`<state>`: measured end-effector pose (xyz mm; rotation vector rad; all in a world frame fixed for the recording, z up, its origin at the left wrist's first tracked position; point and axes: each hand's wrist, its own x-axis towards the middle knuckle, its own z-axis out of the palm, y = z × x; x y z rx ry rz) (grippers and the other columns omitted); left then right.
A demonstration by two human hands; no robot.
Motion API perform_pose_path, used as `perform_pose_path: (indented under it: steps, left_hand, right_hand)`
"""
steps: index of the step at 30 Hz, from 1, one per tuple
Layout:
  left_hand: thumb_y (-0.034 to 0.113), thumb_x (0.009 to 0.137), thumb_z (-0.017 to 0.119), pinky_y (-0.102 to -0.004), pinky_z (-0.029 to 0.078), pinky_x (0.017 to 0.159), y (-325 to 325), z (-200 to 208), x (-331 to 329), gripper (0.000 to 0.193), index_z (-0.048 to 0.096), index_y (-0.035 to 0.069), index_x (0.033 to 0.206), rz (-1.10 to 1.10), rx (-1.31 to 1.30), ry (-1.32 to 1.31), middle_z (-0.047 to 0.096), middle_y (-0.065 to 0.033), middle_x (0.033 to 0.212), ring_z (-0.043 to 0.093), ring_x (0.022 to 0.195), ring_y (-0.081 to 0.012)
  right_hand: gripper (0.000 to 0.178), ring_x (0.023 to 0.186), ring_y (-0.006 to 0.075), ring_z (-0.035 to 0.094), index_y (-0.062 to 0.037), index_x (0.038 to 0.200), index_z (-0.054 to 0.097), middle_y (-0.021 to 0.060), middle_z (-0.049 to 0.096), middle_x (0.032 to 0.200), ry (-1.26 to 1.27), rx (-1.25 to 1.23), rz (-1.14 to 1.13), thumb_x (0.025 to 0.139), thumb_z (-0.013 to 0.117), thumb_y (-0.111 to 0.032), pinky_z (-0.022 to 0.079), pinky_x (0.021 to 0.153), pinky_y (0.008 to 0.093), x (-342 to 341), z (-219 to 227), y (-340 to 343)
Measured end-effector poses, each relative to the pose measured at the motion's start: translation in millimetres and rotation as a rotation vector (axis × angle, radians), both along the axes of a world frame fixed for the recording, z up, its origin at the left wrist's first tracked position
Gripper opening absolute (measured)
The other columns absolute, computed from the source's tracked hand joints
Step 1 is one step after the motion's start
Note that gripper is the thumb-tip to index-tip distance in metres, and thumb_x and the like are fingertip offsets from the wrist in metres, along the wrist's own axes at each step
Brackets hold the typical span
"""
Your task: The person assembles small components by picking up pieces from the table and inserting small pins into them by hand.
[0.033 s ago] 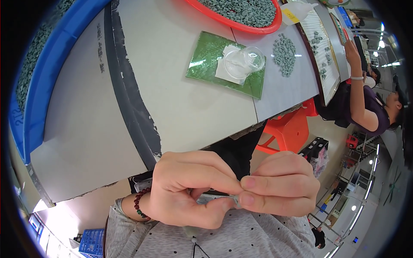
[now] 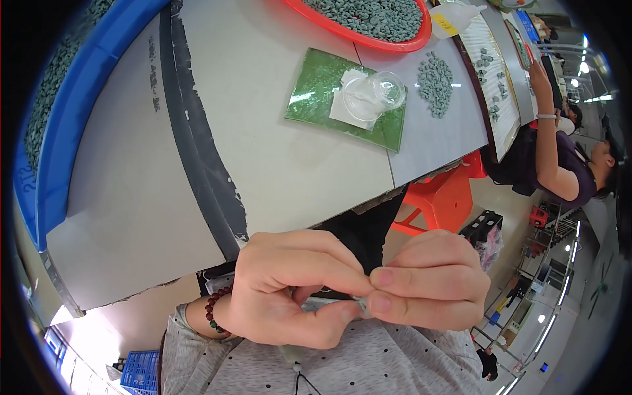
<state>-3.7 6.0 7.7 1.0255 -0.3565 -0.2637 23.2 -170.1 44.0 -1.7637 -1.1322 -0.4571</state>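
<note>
My left hand [image 2: 289, 289], a dark beaded bracelet at its wrist, is closed in a pinch in front of my body. Its fingertips meet those of my right hand [image 2: 431, 283], also pinched closed. Between them a sliver of a small grey-green piece [image 2: 361, 305] shows; the fingers hide most of it. Beyond the hands, on the table [image 2: 296, 171], lies a green board [image 2: 316, 85] bearing white paper and a clear plastic cup [image 2: 385, 91]. To its right is a heap of small grey-green pieces [image 2: 434, 85].
A red basin [image 2: 395, 46] full of similar pieces stands at the back. At left is a blue bin [image 2: 72, 125]. A translucent bottle [image 2: 457, 18] stands by a white tray [image 2: 494, 85]. A red stool [image 2: 441, 197] and a co-worker [image 2: 559, 158] are at right.
</note>
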Motion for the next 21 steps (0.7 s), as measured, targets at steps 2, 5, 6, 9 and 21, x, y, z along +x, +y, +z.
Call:
perform_pose_path:
  steps: [2, 5, 6, 9, 21]
  left_hand:
    - [-0.004, 0.061, 0.066, -0.017, 0.028, 0.038, -1, 0, 0, 0.028, 0.067, 0.002, 0.088, -0.015, -0.012, -0.003, 0.063, -0.0068, 0.082, 0.043, 0.048, -0.0027]
    - [-0.002, 0.063, 0.066, -0.017, 0.026, 0.038, 1, 1, 1, 0.028, 0.067, 0.002, 0.091, -0.052, -0.025, 0.007, 0.064, -0.0066, 0.084, 0.039, 0.046, -0.0017]
    - [-0.002, 0.064, 0.067, -0.0171, 0.026, 0.038, 1, 1, 1, 0.027, 0.067, 0.003, 0.091, -0.076, -0.029, 0.019, 0.064, -0.0066, 0.085, 0.038, 0.045, -0.0016]
    - [-0.002, 0.064, 0.066, -0.0169, 0.026, 0.038, -2, -2, -1, 0.028, 0.067, 0.003, 0.092, -0.038, -0.062, 0.008, 0.064, -0.007, 0.086, 0.038, 0.045, -0.0013]
    - [-0.003, 0.076, 0.041, -0.0221, 0.037, 0.06, -1, 0, -2, 0.023, 0.051, 0.001, 0.095, -0.09, -0.344, 0.412, 0.056, -0.0105, 0.094, 0.046, 0.069, -0.0103]
  right_hand:
    - [0.021, 0.06, 0.0175, 0.056, 0.0029, 0.075, 0.068, 0.0132, 0.063, 0.08, -0.017, 0.032, -0.014, 0.056, 0.073, 0.002, 0.043, 0.044, 0.0224, 2, 1, -1]
    - [0.02, 0.059, 0.017, 0.056, 0.0026, 0.075, 0.068, 0.0127, 0.064, 0.079, -0.005, 0.064, -0.031, 0.056, 0.074, 0.002, 0.042, 0.043, 0.0223, 1, 0, 0]
    - [0.02, 0.059, 0.017, 0.056, 0.0026, 0.075, 0.068, 0.0127, 0.064, 0.079, -0.005, 0.065, -0.031, 0.056, 0.074, 0.002, 0.042, 0.043, 0.0223, 1, -1, 1]
    - [0.019, 0.059, 0.0167, 0.056, 0.0024, 0.075, 0.067, 0.0129, 0.064, 0.079, -0.01, 0.107, -0.051, 0.057, 0.074, 0.001, 0.041, 0.043, 0.0221, 1, -3, 4]
    - [0.016, 0.065, 0.0113, 0.055, 0.0009, 0.088, 0.063, 0.0079, 0.061, 0.073, 0.039, 0.012, -0.875, 0.072, 0.065, -0.001, 0.042, 0.054, 0.023, 45, 6, -70]
